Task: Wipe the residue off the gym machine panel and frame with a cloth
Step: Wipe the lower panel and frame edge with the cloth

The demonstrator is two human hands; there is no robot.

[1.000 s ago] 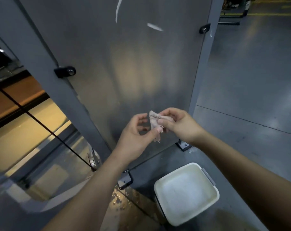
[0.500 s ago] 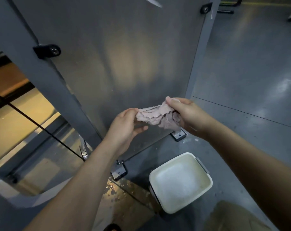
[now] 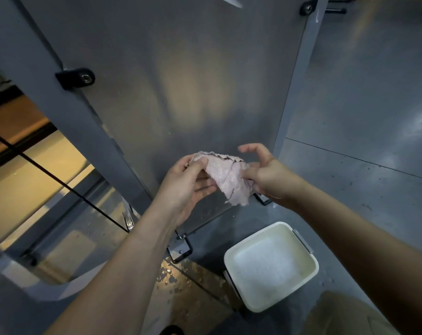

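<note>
A small pale pink cloth (image 3: pixel 227 180) is spread between both hands in front of the lower part of the grey metal panel (image 3: pixel 181 68). My left hand (image 3: pixel 185 187) pinches its left edge with thumb over fingers. My right hand (image 3: pixel 265 172) holds its right side with thumb and lower fingers, while the index finger sticks out free. The cloth hangs loosely and its lower corner droops. The grey frame post (image 3: pixel 294 93) runs along the panel's right edge, and another slanted frame beam (image 3: pixel 48 93) borders it on the left.
A white square tub (image 3: pixel 270 267) of foamy water sits on the grey floor (image 3: pixel 362 117) below the hands. Wet drops lie on the floor (image 3: pixel 171 279) by the panel's foot bracket (image 3: pixel 179 249). A thin black cable (image 3: pixel 60 182) crosses at left. White streaks (image 3: pixel 229 1) mark the panel's top.
The bunched cloth has been pulled open between the two hands. The hands moved apart, and the view shifted lower and closer to the panel's base.
</note>
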